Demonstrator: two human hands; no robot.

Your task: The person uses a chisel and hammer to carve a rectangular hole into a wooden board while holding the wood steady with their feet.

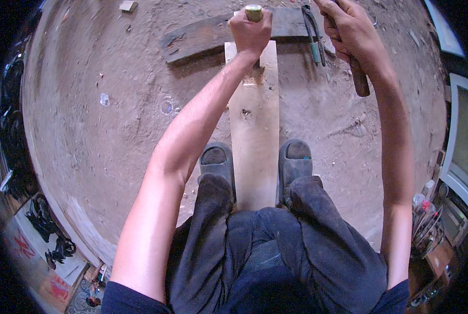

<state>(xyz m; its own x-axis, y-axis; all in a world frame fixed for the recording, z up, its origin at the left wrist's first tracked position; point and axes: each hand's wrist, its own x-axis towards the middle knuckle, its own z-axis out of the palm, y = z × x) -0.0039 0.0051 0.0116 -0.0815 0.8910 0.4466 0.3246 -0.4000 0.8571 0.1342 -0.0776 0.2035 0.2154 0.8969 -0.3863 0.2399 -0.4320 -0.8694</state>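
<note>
A pale wooden plank (253,152) runs away from me between my feet. Near its far end a notch with rough, chipped wood (252,78) shows. My left hand (248,34) is closed in a fist around an upright chisel (253,12), whose round handle end points up at me; its blade is mostly hidden below the hand. Raised at the upper right, my right hand (349,34) grips a dark wooden hammer handle (359,78). The hammer's head lies outside the picture.
A dark, weathered board (197,37) lies crosswise by the plank's far end. Long-handled pincers (312,36) rest on it. My grey slippers (297,157) flank the plank. Dirt floor (113,131) surrounds it. A white-framed panel (456,136) stands at right; clutter lines both sides.
</note>
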